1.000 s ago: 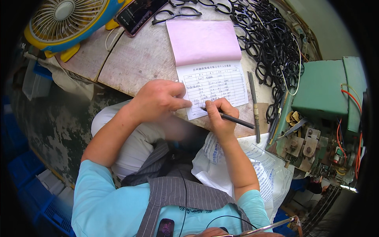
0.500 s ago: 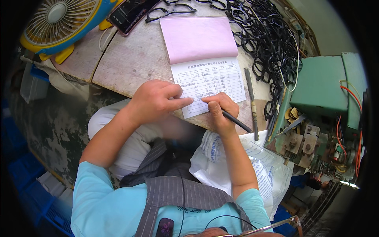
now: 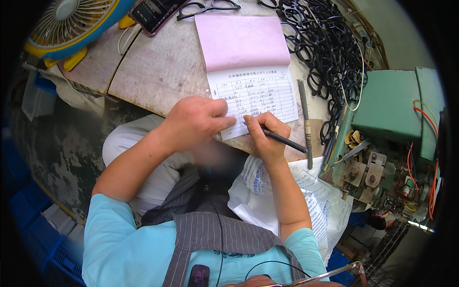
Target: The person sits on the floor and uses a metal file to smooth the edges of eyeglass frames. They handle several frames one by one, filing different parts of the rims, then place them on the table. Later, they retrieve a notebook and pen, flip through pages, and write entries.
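Note:
My right hand [image 3: 268, 138] is closed around a black pen [image 3: 285, 139], its tip at the lower rows of a white form [image 3: 267, 91] with a printed table and handwriting. The form belongs to a pad whose pink sheet [image 3: 241, 40] is folded back toward the far side. Beside the form's lower left part, my left hand [image 3: 196, 122] rests with its index finger stretched onto the paper and its other fingers curled. It holds nothing that I can see.
Black eyeglass frames [image 3: 315, 48] lie heaped at the far right, with another frame [image 3: 208, 7] beyond the pad. A dark rod [image 3: 305, 124] lies right of the form. A green machine [image 3: 387, 105] stands at right; a fan [image 3: 71, 24] and phone [image 3: 153, 14] at far left.
My right thumb has straightened and the pen has tilted slightly, its tip still at the form's lower rows. The whole view has shifted a little; my left hand stays on the paper.

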Motion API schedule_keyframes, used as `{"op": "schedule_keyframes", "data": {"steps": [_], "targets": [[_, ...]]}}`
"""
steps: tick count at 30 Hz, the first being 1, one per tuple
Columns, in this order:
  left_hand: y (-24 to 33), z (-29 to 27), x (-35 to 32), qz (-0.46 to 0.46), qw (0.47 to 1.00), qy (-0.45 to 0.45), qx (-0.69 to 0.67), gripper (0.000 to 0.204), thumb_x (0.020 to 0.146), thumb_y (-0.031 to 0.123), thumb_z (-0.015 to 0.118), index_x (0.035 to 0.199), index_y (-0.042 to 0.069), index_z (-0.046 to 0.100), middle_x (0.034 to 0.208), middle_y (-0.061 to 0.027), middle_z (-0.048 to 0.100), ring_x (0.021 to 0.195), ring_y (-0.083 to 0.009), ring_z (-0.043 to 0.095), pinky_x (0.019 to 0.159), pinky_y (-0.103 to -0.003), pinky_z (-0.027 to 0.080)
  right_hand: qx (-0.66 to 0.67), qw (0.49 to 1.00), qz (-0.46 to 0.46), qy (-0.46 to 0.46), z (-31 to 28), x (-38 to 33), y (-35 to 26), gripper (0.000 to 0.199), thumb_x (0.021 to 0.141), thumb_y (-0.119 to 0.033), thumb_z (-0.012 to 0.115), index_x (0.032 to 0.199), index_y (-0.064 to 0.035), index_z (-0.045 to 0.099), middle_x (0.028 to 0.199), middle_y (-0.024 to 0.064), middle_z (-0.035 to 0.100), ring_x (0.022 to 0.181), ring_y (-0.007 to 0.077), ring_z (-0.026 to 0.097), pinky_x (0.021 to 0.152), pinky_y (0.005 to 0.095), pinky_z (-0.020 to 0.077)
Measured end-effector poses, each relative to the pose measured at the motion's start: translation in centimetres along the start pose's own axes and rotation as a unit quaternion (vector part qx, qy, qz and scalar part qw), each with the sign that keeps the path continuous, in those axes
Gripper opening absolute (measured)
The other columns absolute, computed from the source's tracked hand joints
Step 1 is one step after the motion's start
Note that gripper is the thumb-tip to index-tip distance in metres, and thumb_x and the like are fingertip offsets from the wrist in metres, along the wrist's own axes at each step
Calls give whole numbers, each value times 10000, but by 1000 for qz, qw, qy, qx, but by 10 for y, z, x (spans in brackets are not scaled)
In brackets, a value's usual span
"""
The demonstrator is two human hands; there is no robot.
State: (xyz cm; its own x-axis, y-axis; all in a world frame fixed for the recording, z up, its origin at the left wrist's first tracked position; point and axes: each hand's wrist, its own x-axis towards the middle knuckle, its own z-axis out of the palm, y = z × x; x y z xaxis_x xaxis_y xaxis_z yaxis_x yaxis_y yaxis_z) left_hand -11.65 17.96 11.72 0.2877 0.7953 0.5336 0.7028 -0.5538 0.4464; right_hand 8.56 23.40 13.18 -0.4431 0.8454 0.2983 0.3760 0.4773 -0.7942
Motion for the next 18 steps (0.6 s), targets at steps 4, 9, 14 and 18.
{"op": "schedule_keyframes", "data": {"steps": [4,9,14,18], "targets": [[2,-2,1,-13,1000,-10,-7,295,676,98,656,956,169,718,763,-9,562,647,-208,589,548,-336,467,-11,1000,-19,5,1,0,-1,174,782,-88,747,681,-45,612,567,58,546,471,188,522,455,309,394],[3,-3,2,-18,1000,-15,1,295,682,100,654,961,174,715,766,-9,551,651,-210,586,553,-336,467,-16,1000,-16,-2,1,1,0,144,780,-77,740,704,-47,621,575,51,536,481,191,521,451,312,389],[4,-3,3,-20,1000,-19,16,249,693,133,622,922,169,715,743,-7,508,677,-189,584,578,-329,465,-50,996,-75,-10,1,1,1,196,818,-82,735,685,-9,611,577,27,570,506,78,461,477,246,362],[4,-3,3,-20,999,-22,18,247,700,132,619,924,169,717,744,-8,510,677,-190,585,577,-330,465,-55,997,-58,-6,1,1,1,194,820,-84,732,687,-13,610,573,29,568,499,81,458,470,250,361]]}}
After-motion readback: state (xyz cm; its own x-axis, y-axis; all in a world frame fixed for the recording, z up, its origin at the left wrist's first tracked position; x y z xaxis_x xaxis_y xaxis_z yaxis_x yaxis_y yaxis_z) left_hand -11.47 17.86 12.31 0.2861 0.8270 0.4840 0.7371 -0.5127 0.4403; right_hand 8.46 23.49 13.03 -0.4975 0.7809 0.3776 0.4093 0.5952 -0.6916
